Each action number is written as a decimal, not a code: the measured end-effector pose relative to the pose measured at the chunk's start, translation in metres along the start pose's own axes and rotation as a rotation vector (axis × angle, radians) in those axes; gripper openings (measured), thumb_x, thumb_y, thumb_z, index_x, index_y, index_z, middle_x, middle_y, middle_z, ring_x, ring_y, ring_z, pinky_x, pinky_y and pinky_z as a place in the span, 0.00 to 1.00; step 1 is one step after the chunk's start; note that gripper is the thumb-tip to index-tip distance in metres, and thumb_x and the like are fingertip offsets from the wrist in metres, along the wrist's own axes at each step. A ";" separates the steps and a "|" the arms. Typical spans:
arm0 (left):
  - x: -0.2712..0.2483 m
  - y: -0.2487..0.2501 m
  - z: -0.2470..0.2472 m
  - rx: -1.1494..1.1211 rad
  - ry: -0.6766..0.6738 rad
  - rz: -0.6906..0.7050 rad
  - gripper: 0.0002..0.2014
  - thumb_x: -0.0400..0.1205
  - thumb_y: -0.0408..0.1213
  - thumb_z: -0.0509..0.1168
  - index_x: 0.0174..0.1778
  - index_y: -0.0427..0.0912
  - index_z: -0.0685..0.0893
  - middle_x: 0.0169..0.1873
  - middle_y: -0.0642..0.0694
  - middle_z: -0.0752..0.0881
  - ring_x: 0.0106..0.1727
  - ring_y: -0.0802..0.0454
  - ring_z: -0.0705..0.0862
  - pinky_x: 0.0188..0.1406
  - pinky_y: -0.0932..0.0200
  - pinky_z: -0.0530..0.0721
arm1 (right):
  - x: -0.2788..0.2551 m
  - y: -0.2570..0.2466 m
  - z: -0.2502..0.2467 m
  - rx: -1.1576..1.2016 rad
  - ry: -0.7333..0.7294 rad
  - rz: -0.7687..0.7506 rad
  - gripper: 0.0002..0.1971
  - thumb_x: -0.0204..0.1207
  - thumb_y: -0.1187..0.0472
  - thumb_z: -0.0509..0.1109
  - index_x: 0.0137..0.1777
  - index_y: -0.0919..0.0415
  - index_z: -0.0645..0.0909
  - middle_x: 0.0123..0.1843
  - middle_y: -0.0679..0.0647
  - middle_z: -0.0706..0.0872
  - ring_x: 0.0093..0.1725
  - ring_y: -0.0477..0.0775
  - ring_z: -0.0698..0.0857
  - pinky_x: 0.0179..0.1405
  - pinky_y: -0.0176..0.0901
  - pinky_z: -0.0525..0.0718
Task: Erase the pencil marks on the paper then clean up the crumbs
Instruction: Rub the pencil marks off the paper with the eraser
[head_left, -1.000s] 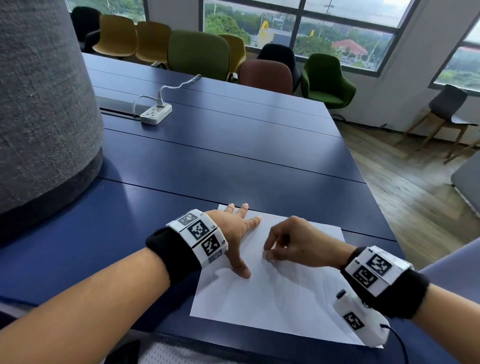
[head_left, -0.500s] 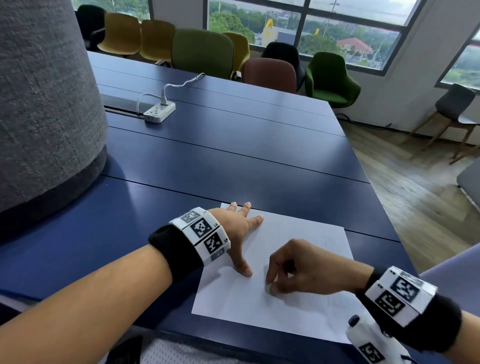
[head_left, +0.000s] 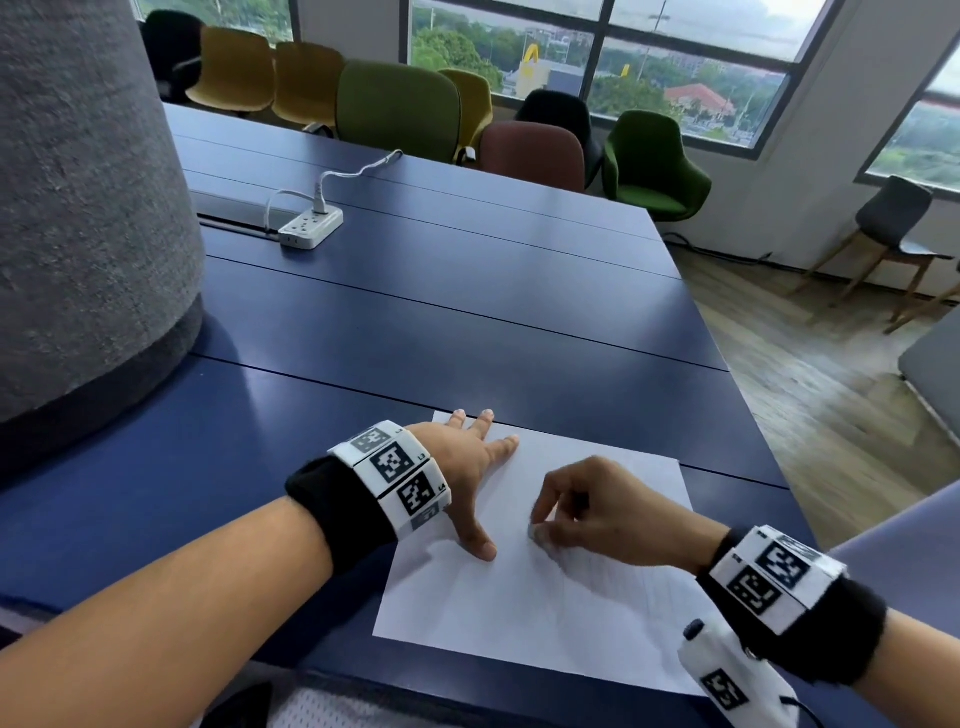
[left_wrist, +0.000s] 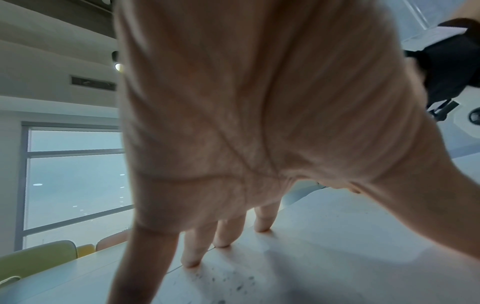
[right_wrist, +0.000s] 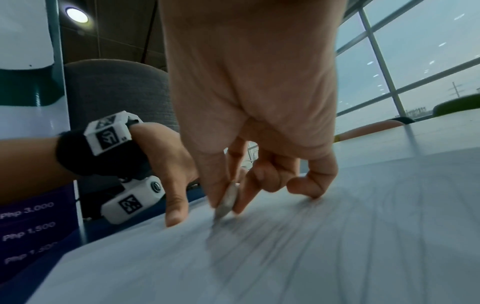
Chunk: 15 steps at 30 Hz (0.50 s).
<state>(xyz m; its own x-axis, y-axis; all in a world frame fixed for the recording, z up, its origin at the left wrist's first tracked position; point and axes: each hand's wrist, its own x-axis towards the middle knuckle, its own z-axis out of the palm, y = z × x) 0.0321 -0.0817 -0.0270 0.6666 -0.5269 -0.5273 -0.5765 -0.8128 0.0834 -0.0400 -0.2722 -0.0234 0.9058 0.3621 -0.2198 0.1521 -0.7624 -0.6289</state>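
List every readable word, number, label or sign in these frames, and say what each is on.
"Php 3,000" on the purple sign, right wrist view.
"Php 1,500" below it on the same sign.
"Php 1,…" third line, last digits too blurred to read.
Square markers on the left wristband and right wristband: patterns; the tiny codes beside them are too small.
Paper: faint pencil lines, no words.

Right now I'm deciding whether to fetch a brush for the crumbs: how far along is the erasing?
Midway. The right hand pinches the eraser against the paper, while the left hand presses the sheet flat. Faint pencil marks remain near the eraser. Dark crumbs already lie by the left fingertips, so the cleanup is untouched.
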 end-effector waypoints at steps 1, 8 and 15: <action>0.000 0.000 0.000 -0.002 0.003 0.001 0.66 0.64 0.65 0.78 0.85 0.56 0.37 0.85 0.45 0.33 0.85 0.41 0.36 0.82 0.41 0.48 | -0.005 -0.003 0.001 0.000 -0.088 -0.009 0.01 0.71 0.58 0.77 0.41 0.53 0.89 0.28 0.49 0.84 0.26 0.40 0.75 0.29 0.30 0.73; 0.001 -0.002 0.002 -0.005 0.001 0.010 0.66 0.64 0.66 0.77 0.86 0.56 0.37 0.85 0.44 0.33 0.85 0.40 0.36 0.83 0.38 0.49 | 0.007 0.001 -0.006 0.013 0.063 0.055 0.03 0.71 0.59 0.79 0.42 0.57 0.90 0.23 0.46 0.83 0.22 0.40 0.75 0.26 0.29 0.70; 0.001 -0.002 0.002 0.003 0.003 0.010 0.66 0.64 0.66 0.77 0.85 0.56 0.37 0.85 0.44 0.33 0.85 0.39 0.37 0.82 0.39 0.49 | 0.000 -0.006 -0.009 -0.013 -0.169 0.085 0.04 0.69 0.55 0.81 0.42 0.53 0.91 0.27 0.45 0.85 0.26 0.38 0.77 0.29 0.32 0.73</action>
<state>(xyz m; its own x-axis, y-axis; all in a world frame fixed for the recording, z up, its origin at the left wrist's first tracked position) 0.0325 -0.0801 -0.0291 0.6622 -0.5361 -0.5235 -0.5848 -0.8066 0.0862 -0.0377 -0.2725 -0.0128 0.8365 0.3803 -0.3946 0.0841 -0.8005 -0.5934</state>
